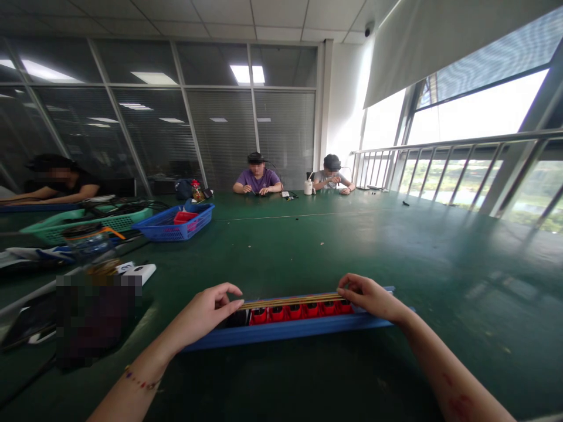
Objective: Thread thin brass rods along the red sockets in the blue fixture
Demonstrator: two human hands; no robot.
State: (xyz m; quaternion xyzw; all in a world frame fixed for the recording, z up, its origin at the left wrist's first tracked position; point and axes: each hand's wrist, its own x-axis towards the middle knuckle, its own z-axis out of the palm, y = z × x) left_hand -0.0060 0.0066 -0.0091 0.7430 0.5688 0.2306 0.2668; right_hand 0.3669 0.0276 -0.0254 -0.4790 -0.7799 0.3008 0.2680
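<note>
A long blue tray (290,332) lies across the green table in front of me. Inside it stands a row of several red bins (294,311) with dark contents. Thin yellowish sticks (290,300) stretch above the bins from one hand to the other. My left hand (217,305) pinches their left end between thumb and fingers, over a black item at the tray's left part. At the right end, my right hand (358,291) has its fingers closed on the same sticks.
On the left of the green table (272,252) are a blue basket (178,228) with a red container, a green basket (109,220), a jar (92,249) and a phone (33,316). Three people sit around the table's far and left sides.
</note>
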